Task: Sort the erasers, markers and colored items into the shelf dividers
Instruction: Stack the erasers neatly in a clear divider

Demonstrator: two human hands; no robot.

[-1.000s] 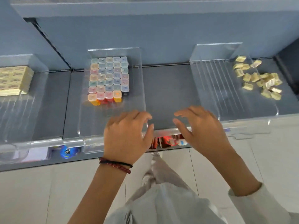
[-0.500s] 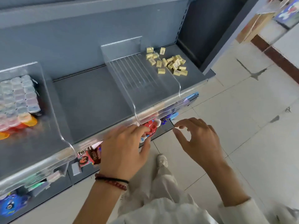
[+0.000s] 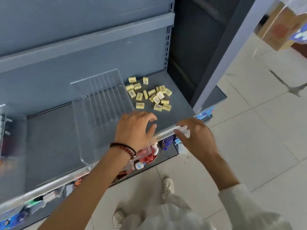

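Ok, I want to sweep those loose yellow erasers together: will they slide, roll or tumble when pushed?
The yellow erasers look like small flat-sided blocks, so they probably won't roll. A few stand on edge and may tip over. On the smooth grey shelf they would likely slide easily.

Shop: grey metal retail shelving [image 3: 49,138], clear dividers [image 3: 99,103], small packaged erasers [image 3: 149,95], tiled floor [image 3: 249,146].
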